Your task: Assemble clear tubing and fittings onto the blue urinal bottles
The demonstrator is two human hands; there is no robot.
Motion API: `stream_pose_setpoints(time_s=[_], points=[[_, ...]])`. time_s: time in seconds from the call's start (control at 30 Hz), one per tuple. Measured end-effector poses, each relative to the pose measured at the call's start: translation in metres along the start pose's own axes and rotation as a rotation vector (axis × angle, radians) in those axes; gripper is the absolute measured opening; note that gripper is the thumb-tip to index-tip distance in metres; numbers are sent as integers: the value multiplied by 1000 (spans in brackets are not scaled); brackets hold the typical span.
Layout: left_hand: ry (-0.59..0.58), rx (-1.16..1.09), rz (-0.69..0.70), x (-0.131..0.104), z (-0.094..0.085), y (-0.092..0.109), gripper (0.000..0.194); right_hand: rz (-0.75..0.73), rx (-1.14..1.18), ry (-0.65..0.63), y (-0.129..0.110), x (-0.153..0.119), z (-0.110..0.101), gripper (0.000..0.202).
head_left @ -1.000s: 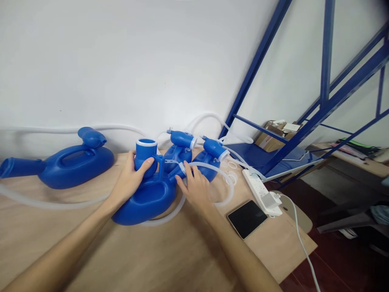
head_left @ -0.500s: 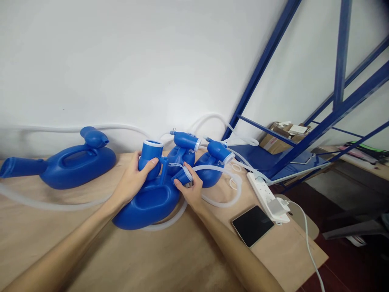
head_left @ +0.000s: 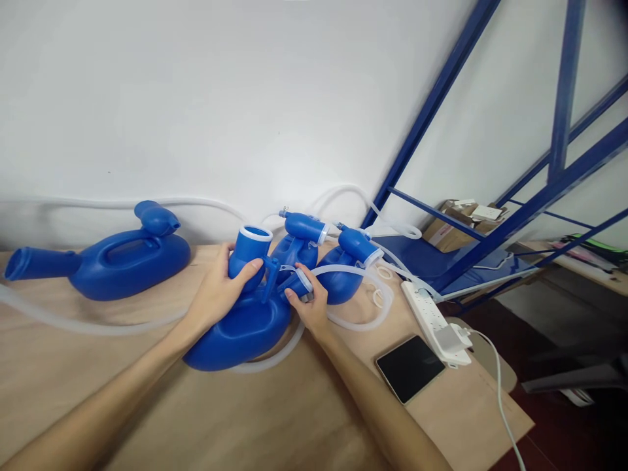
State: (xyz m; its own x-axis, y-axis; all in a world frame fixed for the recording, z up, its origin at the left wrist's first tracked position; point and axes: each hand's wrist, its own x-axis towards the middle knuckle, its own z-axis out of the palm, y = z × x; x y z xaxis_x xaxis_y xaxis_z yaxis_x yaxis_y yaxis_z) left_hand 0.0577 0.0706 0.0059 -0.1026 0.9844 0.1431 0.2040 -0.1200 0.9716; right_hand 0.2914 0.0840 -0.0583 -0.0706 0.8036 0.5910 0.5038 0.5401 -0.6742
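Note:
A blue plastic urinal bottle [head_left: 235, 333] with a loop handle lies on the table in front of me. My left hand [head_left: 226, 281] is closed around the blue funnel [head_left: 251, 248] above it, thumb across the front. The funnel has a white ring at its open mouth and leans slightly right. My right hand [head_left: 311, 301] pinches the bottle's short blue neck [head_left: 296, 284], which has a white ring at its end. A thin whitish strap [head_left: 289, 267] runs between funnel and neck. Where the funnel's lower end sits is partly hidden.
Two more blue bottles [head_left: 343, 275] with funnels stand behind my right hand, and another bottle [head_left: 127, 265] lies at left. Clear hoses [head_left: 385, 307] curl over the table. A tablet [head_left: 410, 368] and a power strip [head_left: 432, 320] lie at right, near a blue metal frame [head_left: 432, 111].
The funnel in my left hand has tilted a little to the right. My right hand keeps its grip on the neck. The whole view has shifted slightly.

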Motion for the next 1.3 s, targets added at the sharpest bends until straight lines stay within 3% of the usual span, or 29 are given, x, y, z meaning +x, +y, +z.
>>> stream_pose_setpoints(time_s=[0.2,0.53,0.63,0.73,0.83,0.9,0.93,0.97,1.0,1.07,1.2,1.3], points=[[-11,-54,-2,-4,-1,2,64,-8,38,22,5,-11,3,71],[-114,-154,51,-3,-5,-4,66,-41,-22,12,7,-10,-1,58],[-92,-99,75,-3,-6,-4,65,-74,-138,-9,6,-6,-5,60],[-65,18,130,-5,-6,-3,69,-83,-393,-158,-7,9,-22,64],[-93,110,201,-6,-6,-2,75,-16,-588,-442,-41,32,-59,70],[-121,156,245,-6,-6,-1,78,78,-465,-796,-69,47,-94,76],[-131,178,262,-6,-7,0,79,156,-393,-915,-80,54,-113,79],[-133,200,278,-6,-7,0,79,245,-331,-955,-87,59,-132,76],[-131,223,295,-6,-8,0,79,332,-285,-937,-89,64,-152,72],[-119,269,341,-6,-8,0,76,435,-268,-747,-75,71,-189,64],[-120,310,423,-7,-9,1,71,488,-650,-246,5,68,-238,48],[-143,299,435,-6,-12,0,71,527,-734,-232,60,54,-245,38]])
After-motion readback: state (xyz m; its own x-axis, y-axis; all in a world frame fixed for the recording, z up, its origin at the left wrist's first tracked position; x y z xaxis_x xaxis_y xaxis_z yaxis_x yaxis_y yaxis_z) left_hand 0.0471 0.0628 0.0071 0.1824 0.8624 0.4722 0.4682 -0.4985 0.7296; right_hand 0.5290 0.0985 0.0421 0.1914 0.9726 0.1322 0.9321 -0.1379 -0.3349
